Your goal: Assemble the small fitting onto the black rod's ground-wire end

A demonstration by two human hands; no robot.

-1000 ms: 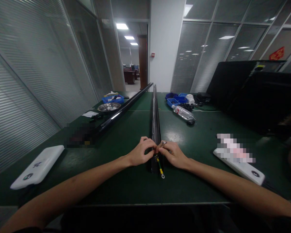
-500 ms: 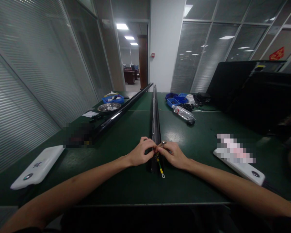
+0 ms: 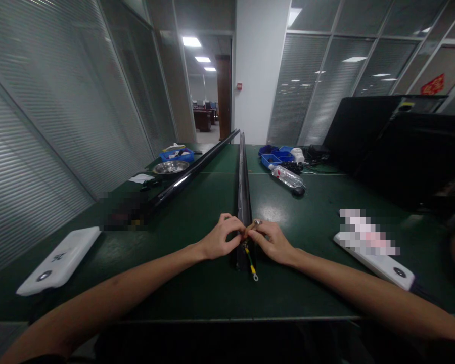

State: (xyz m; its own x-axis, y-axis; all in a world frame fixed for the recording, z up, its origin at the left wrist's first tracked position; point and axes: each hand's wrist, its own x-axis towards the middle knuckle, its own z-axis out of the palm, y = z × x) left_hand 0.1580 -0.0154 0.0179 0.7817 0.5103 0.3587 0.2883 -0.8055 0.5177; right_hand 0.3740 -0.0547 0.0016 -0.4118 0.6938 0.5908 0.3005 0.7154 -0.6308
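Observation:
A long dark channel-shaped bar [image 3: 243,189] runs away from me down the middle of the table. Over its near end my left hand [image 3: 222,238] is closed in a pinch, fingertips at the bar. My right hand [image 3: 273,243] pinches from the other side, its fingertips nearly meeting the left ones. What either pinch holds is hidden by the fingers. A short green-and-yellow wire [image 3: 251,263] hangs out just below them, with a ring terminal on its free end. By the right fingers shows a small shiny round piece [image 3: 257,222]; whether it is worn or held is unclear.
Another long black bar [image 3: 189,179] lies slanting on the left. White devices [image 3: 62,258] rest at both sides. Farther back are a metal bowl [image 3: 170,168], blue trays [image 3: 271,160] and a plastic bottle [image 3: 287,177]. Large black panels [image 3: 394,146] stand at right; part of another person shows at the right edge.
My right fingers have shifted very slightly, and the wire's ring end sits a touch lower. My left hand and the bars stay in place.

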